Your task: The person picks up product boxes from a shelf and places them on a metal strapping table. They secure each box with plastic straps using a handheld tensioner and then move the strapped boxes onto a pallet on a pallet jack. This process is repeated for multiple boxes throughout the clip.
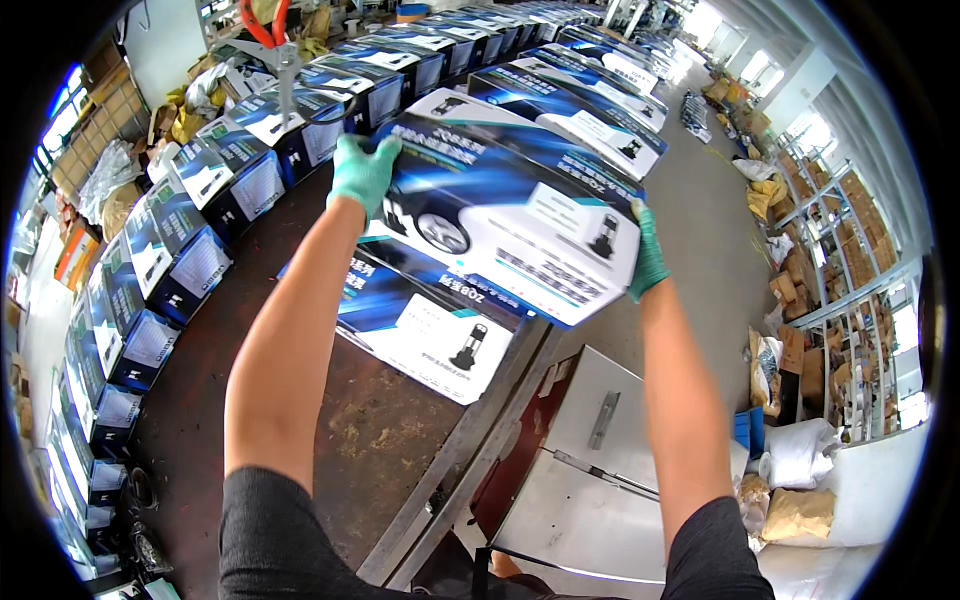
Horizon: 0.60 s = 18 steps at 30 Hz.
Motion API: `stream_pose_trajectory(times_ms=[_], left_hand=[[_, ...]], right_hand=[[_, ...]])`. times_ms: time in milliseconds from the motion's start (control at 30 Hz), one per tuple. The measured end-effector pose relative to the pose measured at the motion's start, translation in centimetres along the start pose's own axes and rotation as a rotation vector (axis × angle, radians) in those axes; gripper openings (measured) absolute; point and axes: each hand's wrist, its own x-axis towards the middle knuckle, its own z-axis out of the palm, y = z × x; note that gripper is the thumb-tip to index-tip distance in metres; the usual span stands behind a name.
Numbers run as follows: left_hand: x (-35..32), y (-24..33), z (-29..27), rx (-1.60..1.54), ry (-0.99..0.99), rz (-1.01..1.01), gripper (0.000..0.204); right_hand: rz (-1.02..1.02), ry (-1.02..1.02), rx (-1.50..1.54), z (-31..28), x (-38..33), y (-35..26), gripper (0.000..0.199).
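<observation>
Both forearms come up from the lower edge, bare below dark short sleeves, and reach forward over the dark workbench point(370, 430). The left hand point(360, 172), in a green glove, grips the far left corner of a large printed carton point(510, 215); its fingers are curled over the top edge of the carton. The right hand point(648, 255), also in a green glove, presses flat against the right end of the same carton, the fingers closed on its side. The carton is held in the air between the two hands, tilted, just above a second carton point(425, 320) which lies flat on the workbench.

The held carton is long and rectangular, printed in blue, black and white, with a picture of a car wheel and a small picture of a pump-like device on its white part. The lying carton has the same print.

The workbench has a worn brown top with some dust and a metal edge rail point(480, 440). Below on the right stands a grey metal cabinet point(590, 470). Along the left side and far ahead stand rows of similar cartons point(180, 250). A red-handled tool point(270, 40) hangs above them. On the right is a grey concrete floor point(715, 250), and storage shelves point(850, 290) with brown boxes stand beside bright windows.
</observation>
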Motion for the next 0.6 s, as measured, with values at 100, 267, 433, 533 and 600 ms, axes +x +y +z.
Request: stream_pose_trajectory(times_ms=[100,267,433,533,600], left_hand=[[-6.6,1.6,-2.1,0.1,0.114,0.181,0.056],[-20.4,2.6,-7.9,-0.038,0.156,0.214,0.04],[-24.7,0.6,-10.0,-0.246,0.109,0.128,0.049],[-18.6,0.4,-9.7,-0.763,-0.31,-0.136,0.062],[-12.8,-0.3,-8.8,-0.974,-0.576,-0.289,0.07]], right_hand=[[0.059,-0.142,-0.068,-1.0,0.5,-4.2,0.069],[0.208,-0.153,0.032,0.5,-1.6,-2.6,0.065],[0.259,-0.065,0.194,0.6,-4.7,-1.1,0.064],[0.055,-0.143,-0.192,-4.2,-5.3,2.3,0.059],[-0.047,-0.196,-0.253,-6.6,-4.3,6.1,0.049]])
